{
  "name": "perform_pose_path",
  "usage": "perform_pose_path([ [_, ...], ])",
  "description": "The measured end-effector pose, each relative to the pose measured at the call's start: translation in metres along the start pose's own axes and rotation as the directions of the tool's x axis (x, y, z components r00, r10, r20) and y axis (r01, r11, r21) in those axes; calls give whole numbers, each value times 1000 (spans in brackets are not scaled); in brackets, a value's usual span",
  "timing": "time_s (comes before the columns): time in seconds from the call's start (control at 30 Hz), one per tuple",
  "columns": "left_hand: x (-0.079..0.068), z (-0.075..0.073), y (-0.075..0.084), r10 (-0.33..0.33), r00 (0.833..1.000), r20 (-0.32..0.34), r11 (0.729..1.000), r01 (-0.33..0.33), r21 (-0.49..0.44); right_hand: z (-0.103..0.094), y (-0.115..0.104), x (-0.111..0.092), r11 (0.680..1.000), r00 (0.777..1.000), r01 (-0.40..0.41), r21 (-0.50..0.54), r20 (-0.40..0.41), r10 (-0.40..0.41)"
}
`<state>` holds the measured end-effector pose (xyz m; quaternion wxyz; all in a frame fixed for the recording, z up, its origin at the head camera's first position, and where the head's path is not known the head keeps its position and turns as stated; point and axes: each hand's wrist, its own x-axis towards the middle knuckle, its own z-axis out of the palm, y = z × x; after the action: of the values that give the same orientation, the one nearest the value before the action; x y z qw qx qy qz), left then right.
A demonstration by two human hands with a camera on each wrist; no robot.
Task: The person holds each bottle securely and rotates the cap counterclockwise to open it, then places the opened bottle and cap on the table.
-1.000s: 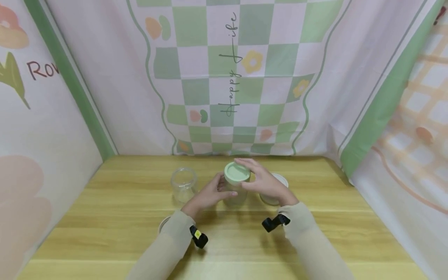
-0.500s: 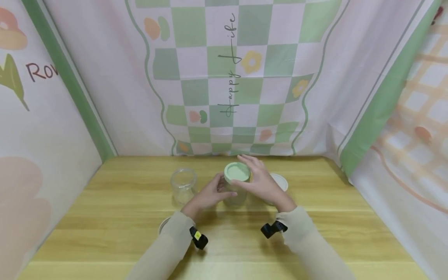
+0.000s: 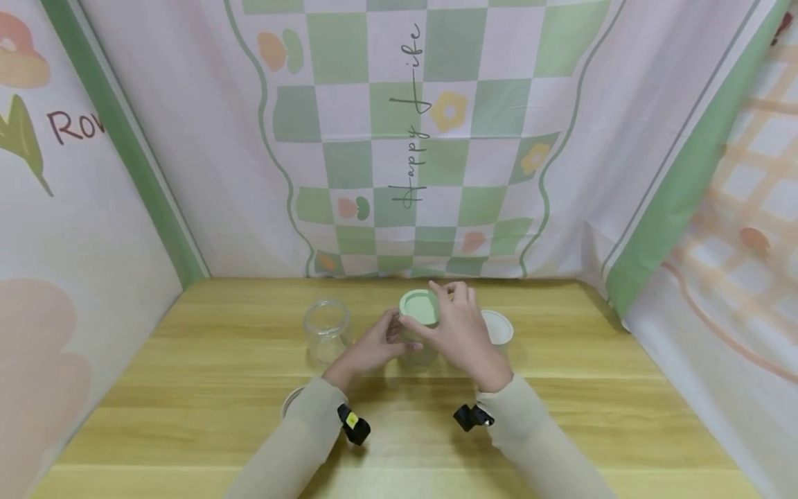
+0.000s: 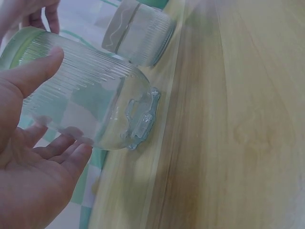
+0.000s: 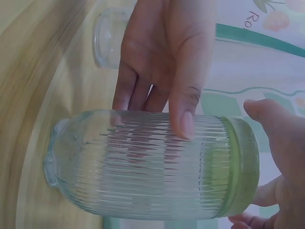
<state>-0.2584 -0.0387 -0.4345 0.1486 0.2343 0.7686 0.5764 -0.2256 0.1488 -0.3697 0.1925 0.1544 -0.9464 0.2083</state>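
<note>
A ribbed clear glass jar (image 5: 143, 167) with a light green lid (image 3: 419, 307) stands upright on the table in the head view. My left hand (image 3: 370, 346) holds the glass from the left, thumb on the near side and fingers behind it. At the top, my right hand (image 3: 464, 329) grips the lid by its rim, the thumb at the near edge and curled fingers toward the far side. The right wrist view shows the lid (image 5: 243, 167) seated on the jar's mouth, beside the right fingers (image 5: 267, 195). Nothing shows inside the jar.
To the left is a lidless glass jar (image 3: 327, 333). A jar with a white lid (image 3: 501, 329) stands right, partly behind my right hand. A round rim (image 3: 291, 400) peeks out beside my left sleeve. A printed curtain (image 3: 405, 138) hangs behind the wooden table (image 3: 187, 416).
The right hand has turned around the lid, its wrist swinging left and nearer and its fingers curling in more. The left hand and the jar keep their place.
</note>
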Motion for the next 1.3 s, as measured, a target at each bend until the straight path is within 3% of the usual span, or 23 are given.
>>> perform_pose_path([
  [0.33,2,0,-2,19,1000,18,998,-18,-65,11,3,-1,999,995,52,10,-91,-50],
  [0.63,0,2,-3,3,1000,-2,999,-3,-43,14,5,-2,996,992,66,57,-114,-59],
  [0.93,0,3,-1,-55,998,-31,997,54,-47,15,8,-3,991,996,51,124,-85,-40],
  [1.3,1,3,-1,-42,999,-23,996,41,-77,10,17,-1,967,999,43,250,-9,-42],
])
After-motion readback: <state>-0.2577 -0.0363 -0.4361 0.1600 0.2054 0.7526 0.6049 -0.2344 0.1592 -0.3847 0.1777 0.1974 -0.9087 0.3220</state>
